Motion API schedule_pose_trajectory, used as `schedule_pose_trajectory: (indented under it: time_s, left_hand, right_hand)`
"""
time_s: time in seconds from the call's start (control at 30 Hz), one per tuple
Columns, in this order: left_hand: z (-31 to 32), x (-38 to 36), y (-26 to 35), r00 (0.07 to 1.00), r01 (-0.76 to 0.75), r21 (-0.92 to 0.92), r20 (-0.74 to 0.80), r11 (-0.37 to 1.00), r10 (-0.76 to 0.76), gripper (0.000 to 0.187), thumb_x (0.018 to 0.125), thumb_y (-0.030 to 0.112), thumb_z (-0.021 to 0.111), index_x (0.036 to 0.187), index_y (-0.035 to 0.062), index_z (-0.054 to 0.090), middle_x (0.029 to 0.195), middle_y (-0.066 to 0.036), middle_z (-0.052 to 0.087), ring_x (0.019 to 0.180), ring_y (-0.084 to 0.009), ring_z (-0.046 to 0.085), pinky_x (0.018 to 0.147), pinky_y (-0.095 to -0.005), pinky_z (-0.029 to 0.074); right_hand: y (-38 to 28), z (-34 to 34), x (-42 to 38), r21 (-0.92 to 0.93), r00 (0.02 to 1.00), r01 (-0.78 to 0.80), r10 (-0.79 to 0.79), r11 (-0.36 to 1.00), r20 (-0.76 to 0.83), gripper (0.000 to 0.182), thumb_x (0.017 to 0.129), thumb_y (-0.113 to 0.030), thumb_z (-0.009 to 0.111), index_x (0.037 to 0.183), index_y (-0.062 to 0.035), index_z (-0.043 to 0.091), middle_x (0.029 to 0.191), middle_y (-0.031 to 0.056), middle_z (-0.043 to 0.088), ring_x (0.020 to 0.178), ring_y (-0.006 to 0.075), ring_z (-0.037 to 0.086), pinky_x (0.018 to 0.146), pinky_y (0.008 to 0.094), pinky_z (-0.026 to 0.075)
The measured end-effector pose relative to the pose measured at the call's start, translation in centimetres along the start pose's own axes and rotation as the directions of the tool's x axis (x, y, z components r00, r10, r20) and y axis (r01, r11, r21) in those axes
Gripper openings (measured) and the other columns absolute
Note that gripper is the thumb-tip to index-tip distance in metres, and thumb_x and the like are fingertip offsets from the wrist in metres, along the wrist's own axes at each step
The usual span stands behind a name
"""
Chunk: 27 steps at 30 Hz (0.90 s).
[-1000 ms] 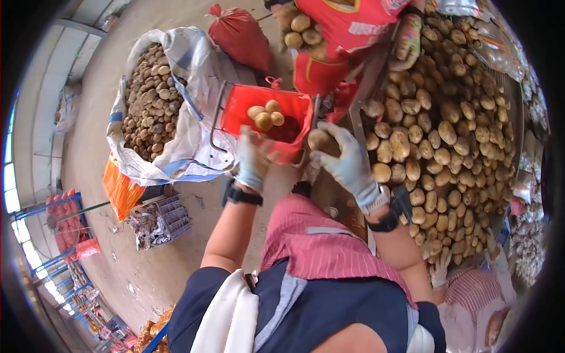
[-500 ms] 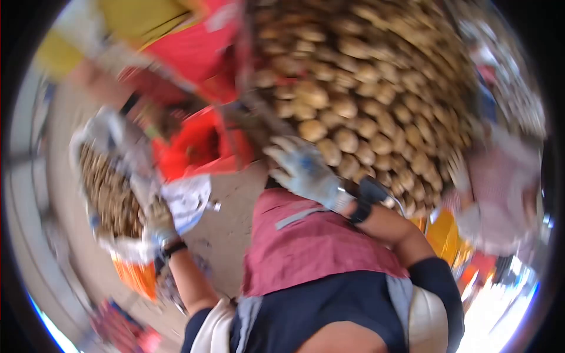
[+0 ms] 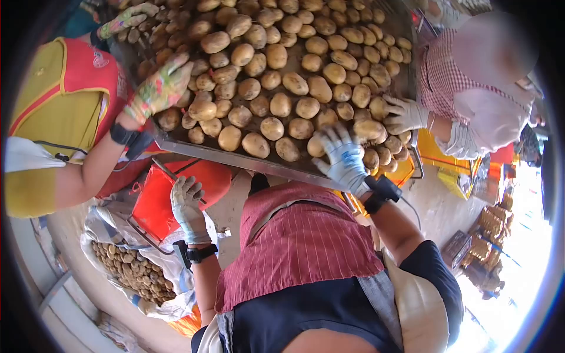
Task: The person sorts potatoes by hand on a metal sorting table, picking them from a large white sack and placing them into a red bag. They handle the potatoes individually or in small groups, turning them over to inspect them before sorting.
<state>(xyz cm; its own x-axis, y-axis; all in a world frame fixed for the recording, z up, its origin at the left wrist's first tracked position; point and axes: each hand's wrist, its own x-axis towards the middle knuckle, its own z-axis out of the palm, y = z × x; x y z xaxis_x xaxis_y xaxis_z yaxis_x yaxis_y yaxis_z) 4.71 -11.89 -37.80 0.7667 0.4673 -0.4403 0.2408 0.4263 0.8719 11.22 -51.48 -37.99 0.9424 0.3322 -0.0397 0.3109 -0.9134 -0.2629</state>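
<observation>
Many brown round potatoes (image 3: 307,107) lie spread over a metal-edged table (image 3: 259,164). My right hand (image 3: 346,157), in a white and blue glove, rests at the table's near edge with its fingers spread over the potatoes. A potato (image 3: 316,146) is beside its fingertips. Left of my apron, my left hand (image 3: 188,206), also gloved, is raised beside a red bag (image 3: 158,197) on a metal frame. Its fingers are apart and slightly bent, and no object shows in it.
On the left, a co-worker's flower-patterned glove (image 3: 159,88) touches potatoes; another patterned glove (image 3: 126,20) is farther back. On the right, a co-worker's white glove (image 3: 406,115) reaches onto the table. A white sack (image 3: 97,226) of potatoes stands lower left, yellow crates (image 3: 450,154) at right.
The view has shifted and is sharper. My left hand has left the white sack's rim and is by the red bag. My right hand has moved from the table's edge onto the potatoes, fingers spread.
</observation>
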Motion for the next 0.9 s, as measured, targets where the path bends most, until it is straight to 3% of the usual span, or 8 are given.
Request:
schedule_pose_trajectory:
  time_s: [0.17, 0.3, 0.37, 0.43, 0.5, 0.57, 0.77, 0.9]
  left_hand:
    - [0.7, 1.0, 0.7, 1.000, -0.030, 0.167, 0.003, 0.985, 0.030, 0.045, 0.097, 0.039, 0.054, 0.125, 0.0038, 0.056, 0.111, -0.014, 0.066, 0.090, -0.0230, 0.064, 0.076, -0.0345, 0.051]
    - [2.6, 2.3, 0.4, 0.991, -0.110, 0.393, -0.028, 0.913, 0.131, 0.033, 0.098, 0.029, 0.055, 0.118, 0.0039, 0.061, 0.107, -0.012, 0.068, 0.088, -0.0189, 0.064, 0.075, -0.0321, 0.051]
    - [4.3, 4.1, 0.0, 0.979, -0.194, 0.433, 0.030, 0.880, 0.201, 0.028, 0.097, 0.022, 0.057, 0.116, 0.0030, 0.062, 0.107, -0.013, 0.067, 0.093, -0.0226, 0.064, 0.081, -0.0346, 0.050]
    - [6.0, 6.5, -0.2, 0.756, -0.599, 0.770, 0.455, 0.219, 0.470, 0.031, 0.091, 0.021, 0.062, 0.116, 0.0025, 0.061, 0.112, -0.016, 0.064, 0.103, -0.0299, 0.060, 0.091, -0.0392, 0.047]
    - [9.6, 6.6, 0.3, 0.718, -0.575, 0.816, 0.536, -0.056, 0.444, 0.041, 0.087, 0.028, 0.066, 0.119, 0.0031, 0.059, 0.122, -0.018, 0.059, 0.116, -0.0360, 0.052, 0.100, -0.0490, 0.040]
    - [11.5, 7.2, -1.3, 0.736, -0.542, 0.830, 0.545, -0.134, 0.402, 0.053, 0.086, 0.038, 0.066, 0.123, 0.0026, 0.056, 0.133, -0.021, 0.052, 0.126, -0.0386, 0.045, 0.105, -0.0535, 0.035]
    - [14.7, 2.5, -4.0, 0.730, -0.613, 0.755, 0.654, -0.234, 0.198, 0.059, 0.081, 0.046, 0.066, 0.129, 0.0121, 0.057, 0.147, -0.017, 0.040, 0.134, -0.0506, 0.029, 0.109, -0.0603, 0.028]
    - [13.0, 3.9, -2.8, 0.560, -0.806, 0.589, 0.728, 0.057, 0.395, 0.033, 0.081, 0.025, 0.069, 0.110, 0.0093, 0.065, 0.126, -0.013, 0.057, 0.121, -0.0431, 0.047, 0.104, -0.0518, 0.038]
  right_hand:
    - [7.2, 0.1, -3.3, -0.118, 0.979, -0.139, 0.118, 0.983, -0.168, 0.064, 0.077, -0.039, 0.069, 0.132, -0.0111, 0.050, 0.133, 0.0120, 0.053, 0.125, 0.0324, 0.046, 0.099, 0.0506, 0.041]
    - [8.6, -4.7, 2.7, 0.012, 0.924, -0.218, 0.211, 0.976, -0.320, 0.022, 0.084, -0.026, 0.066, 0.095, -0.0074, 0.065, 0.094, 0.0101, 0.069, 0.084, 0.0303, 0.066, 0.070, 0.0433, 0.051]
    - [10.0, -6.3, 8.8, 0.031, 0.892, -0.211, 0.205, 0.977, -0.402, 0.028, 0.086, -0.032, 0.065, 0.101, -0.0086, 0.065, 0.109, 0.0147, 0.067, 0.097, 0.0326, 0.064, 0.080, 0.0424, 0.051]
    - [11.3, -4.5, 14.7, 0.096, 0.843, -0.300, 0.311, 0.949, -0.439, 0.043, 0.086, -0.042, 0.064, 0.115, -0.0105, 0.064, 0.133, 0.0187, 0.056, 0.120, 0.0392, 0.053, 0.096, 0.0506, 0.045]
    - [7.6, -4.2, 17.3, -0.010, 0.847, -0.520, 0.514, 0.854, -0.137, 0.060, 0.083, -0.053, 0.063, 0.129, -0.0149, 0.058, 0.151, 0.0182, 0.036, 0.135, 0.0483, 0.033, 0.106, 0.0674, 0.029]
    - [4.7, -1.5, 16.1, -0.009, 0.909, -0.389, 0.383, 0.921, -0.162, 0.067, 0.083, -0.059, 0.062, 0.139, -0.0250, 0.051, 0.157, 0.0155, 0.024, 0.141, 0.0517, 0.020, 0.103, 0.0757, 0.022]
    - [6.0, -0.5, 5.8, -0.023, 0.950, -0.199, 0.187, 0.980, -0.250, 0.057, 0.084, -0.045, 0.065, 0.135, -0.0230, 0.053, 0.148, 0.0197, 0.037, 0.132, 0.0437, 0.039, 0.107, 0.0584, 0.030]
    - [7.8, -0.4, 6.1, -0.005, 0.762, -0.552, 0.502, 0.834, -0.410, 0.045, 0.082, -0.039, 0.064, 0.119, -0.0124, 0.061, 0.131, 0.0195, 0.053, 0.112, 0.0361, 0.054, 0.097, 0.0533, 0.039]
